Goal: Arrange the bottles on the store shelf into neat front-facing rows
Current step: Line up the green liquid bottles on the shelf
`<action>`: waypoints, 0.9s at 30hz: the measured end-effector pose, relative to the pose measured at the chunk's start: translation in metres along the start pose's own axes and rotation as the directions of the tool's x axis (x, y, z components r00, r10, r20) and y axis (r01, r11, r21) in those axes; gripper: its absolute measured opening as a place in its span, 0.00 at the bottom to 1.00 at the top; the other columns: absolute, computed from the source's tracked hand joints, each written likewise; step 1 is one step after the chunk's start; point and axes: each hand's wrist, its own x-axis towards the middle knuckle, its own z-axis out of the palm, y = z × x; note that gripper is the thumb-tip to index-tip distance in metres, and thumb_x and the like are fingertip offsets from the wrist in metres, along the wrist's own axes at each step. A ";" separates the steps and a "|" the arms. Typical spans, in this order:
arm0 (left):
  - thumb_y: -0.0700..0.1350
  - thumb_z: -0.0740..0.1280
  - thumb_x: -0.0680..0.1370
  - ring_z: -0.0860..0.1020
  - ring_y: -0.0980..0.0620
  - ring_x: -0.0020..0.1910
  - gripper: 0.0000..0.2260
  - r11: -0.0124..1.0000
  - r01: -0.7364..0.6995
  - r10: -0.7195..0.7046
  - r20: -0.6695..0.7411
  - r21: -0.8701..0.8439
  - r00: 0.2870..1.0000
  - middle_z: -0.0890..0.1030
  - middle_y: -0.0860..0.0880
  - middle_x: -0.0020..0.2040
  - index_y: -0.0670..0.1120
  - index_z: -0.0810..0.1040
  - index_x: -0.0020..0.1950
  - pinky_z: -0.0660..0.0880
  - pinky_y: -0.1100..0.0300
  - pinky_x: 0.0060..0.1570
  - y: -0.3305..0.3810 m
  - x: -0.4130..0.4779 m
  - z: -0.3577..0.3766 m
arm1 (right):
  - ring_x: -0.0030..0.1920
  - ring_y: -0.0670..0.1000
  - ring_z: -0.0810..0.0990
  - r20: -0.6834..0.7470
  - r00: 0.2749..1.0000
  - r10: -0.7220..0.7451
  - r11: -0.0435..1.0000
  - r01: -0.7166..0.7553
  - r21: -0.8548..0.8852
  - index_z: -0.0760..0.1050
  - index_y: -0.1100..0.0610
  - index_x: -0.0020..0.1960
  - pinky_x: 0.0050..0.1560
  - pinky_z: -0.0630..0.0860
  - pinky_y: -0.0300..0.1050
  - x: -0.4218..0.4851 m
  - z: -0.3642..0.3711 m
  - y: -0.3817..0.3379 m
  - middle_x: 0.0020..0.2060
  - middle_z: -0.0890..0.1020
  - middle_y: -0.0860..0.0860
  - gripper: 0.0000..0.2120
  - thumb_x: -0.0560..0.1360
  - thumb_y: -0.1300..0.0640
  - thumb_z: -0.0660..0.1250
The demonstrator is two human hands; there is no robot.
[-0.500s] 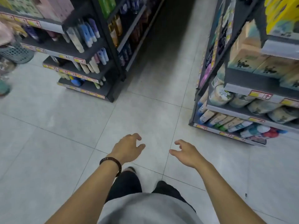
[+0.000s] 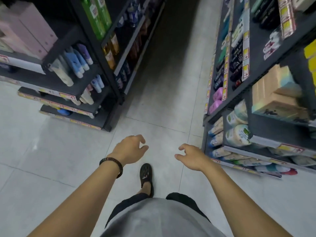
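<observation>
A pale grey tiled floor (image 2: 56, 156) runs forward as an aisle between two dark metal shelf units. The left shelf unit (image 2: 95, 48) stands at the aisle corner; the right shelf unit (image 2: 256, 86) lines the other side. Nothing lies on the tiles between them.

On the left unit's end bay, a group of blue, lilac and cream plastic tube bottles (image 2: 75, 62) stands close together, caps down, long axes leaning back and to the left. One shelf lower sits a smaller cluster of pale blue, pink and cream bottles (image 2: 93, 89), leaning the same way. Along the aisle face are tall green bottles (image 2: 97, 16) and amber bottles (image 2: 111, 50), upright in rows; their labels are too blurred to read.

Both hands hang in the air above the floor, well apart from every shelf. The left hand (image 2: 129, 149), with a dark beaded bracelet (image 2: 112, 165) at the wrist, has loosely curled fingers and grips nothing. The right hand (image 2: 193, 157) is likewise half-open and empty. A black perforated sandal (image 2: 146, 173) is stepping forward below them.
</observation>
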 end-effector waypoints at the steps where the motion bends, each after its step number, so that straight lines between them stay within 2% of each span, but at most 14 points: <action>1: 0.61 0.65 0.83 0.81 0.45 0.60 0.18 1.000 -0.013 0.013 -0.001 0.011 1.000 0.82 0.48 0.65 0.54 0.78 0.69 0.79 0.46 0.63 0.004 0.018 -0.019 | 0.74 0.56 0.75 -0.009 1.000 0.000 1.000 0.000 -0.004 0.70 0.53 0.79 0.67 0.71 0.46 0.013 -0.015 -0.013 0.76 0.74 0.56 0.28 0.83 0.42 0.67; 6: 0.58 0.65 0.85 0.81 0.44 0.63 0.18 0.995 -0.089 0.090 -0.015 0.046 0.996 0.82 0.47 0.67 0.52 0.78 0.71 0.79 0.49 0.62 0.034 0.093 -0.102 | 0.73 0.58 0.75 -0.120 0.993 0.009 0.995 0.003 0.097 0.67 0.53 0.81 0.69 0.72 0.48 0.066 -0.080 -0.059 0.75 0.74 0.58 0.31 0.82 0.43 0.68; 11: 0.55 0.66 0.85 0.81 0.45 0.61 0.16 0.983 -0.071 0.074 0.013 -0.169 0.997 0.82 0.47 0.65 0.49 0.80 0.68 0.79 0.51 0.63 0.073 0.169 -0.153 | 0.71 0.59 0.77 -0.250 0.963 0.099 0.974 -0.042 0.224 0.64 0.53 0.81 0.70 0.76 0.54 0.126 -0.145 -0.070 0.73 0.75 0.60 0.34 0.80 0.44 0.71; 15: 0.56 0.66 0.85 0.82 0.46 0.61 0.17 0.987 -0.084 0.087 0.012 -0.134 0.996 0.82 0.47 0.66 0.50 0.80 0.70 0.80 0.49 0.64 0.115 0.244 -0.194 | 0.71 0.58 0.76 -0.240 0.970 0.044 0.979 0.006 0.206 0.65 0.53 0.81 0.70 0.75 0.51 0.191 -0.216 -0.072 0.74 0.75 0.58 0.32 0.81 0.45 0.70; 20: 0.57 0.66 0.84 0.82 0.47 0.61 0.17 0.996 -0.090 0.090 -0.022 0.006 0.996 0.83 0.47 0.68 0.52 0.79 0.69 0.82 0.47 0.62 0.174 0.324 -0.247 | 0.70 0.57 0.77 -0.182 0.983 -0.036 0.991 0.058 0.117 0.66 0.52 0.81 0.68 0.75 0.50 0.265 -0.320 -0.081 0.74 0.75 0.57 0.31 0.82 0.44 0.68; 27: 0.58 0.66 0.83 0.82 0.46 0.60 0.16 0.995 -0.102 0.102 -0.040 0.008 0.994 0.82 0.49 0.63 0.53 0.79 0.67 0.81 0.46 0.60 0.228 0.426 -0.315 | 0.69 0.57 0.79 -0.147 0.988 -0.056 0.996 0.065 0.064 0.70 0.53 0.78 0.67 0.74 0.49 0.348 -0.450 -0.107 0.72 0.77 0.57 0.29 0.82 0.43 0.68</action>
